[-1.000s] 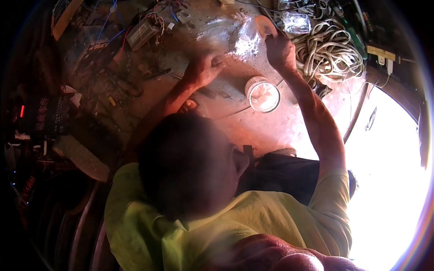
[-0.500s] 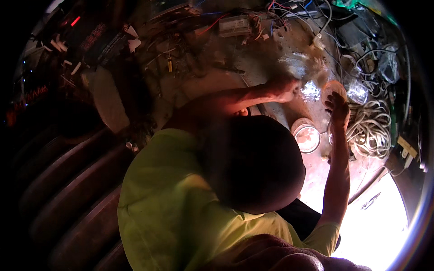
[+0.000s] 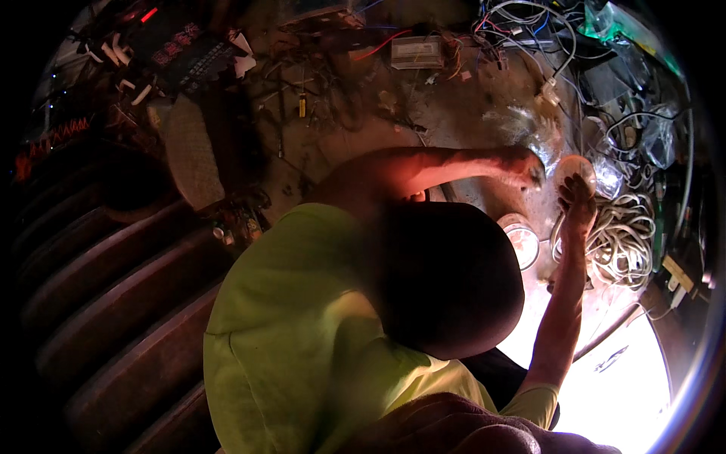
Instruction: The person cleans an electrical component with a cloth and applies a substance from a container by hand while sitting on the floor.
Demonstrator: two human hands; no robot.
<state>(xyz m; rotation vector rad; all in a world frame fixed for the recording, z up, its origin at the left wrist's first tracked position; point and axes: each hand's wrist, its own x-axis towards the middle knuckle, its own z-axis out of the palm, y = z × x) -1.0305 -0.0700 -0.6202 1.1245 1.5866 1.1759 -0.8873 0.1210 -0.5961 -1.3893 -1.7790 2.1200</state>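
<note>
My left hand (image 3: pixel 523 168) reaches across from the left, its fingers drawn together; whatever they hold, if anything, is hidden. It is just left of a round see-through dish (image 3: pixel 576 168) with an orange tint, which might be a lid. My right hand (image 3: pixel 576 198) grips this dish at its near edge, with fingers curled over the rim. Close below my left hand stands a round tub (image 3: pixel 523 244) with a pale rim and pinkish contents, partly covered by a large dark rounded shape (image 3: pixel 454 280) between my arms.
A coil of white cable (image 3: pixel 624 242) lies right of my right hand. Tangled wires, clear plastic bags (image 3: pixel 658 140) and a grey metal-cased box (image 3: pixel 417 53) are farther back. A yellow-handled screwdriver (image 3: pixel 302 106) lies at far left-centre. Strong light glares at lower right (image 3: pixel 620 386).
My left hand has moved right, closer to the dish. My right hand stays on the dish with little movement. The whole view has shifted slightly.
</note>
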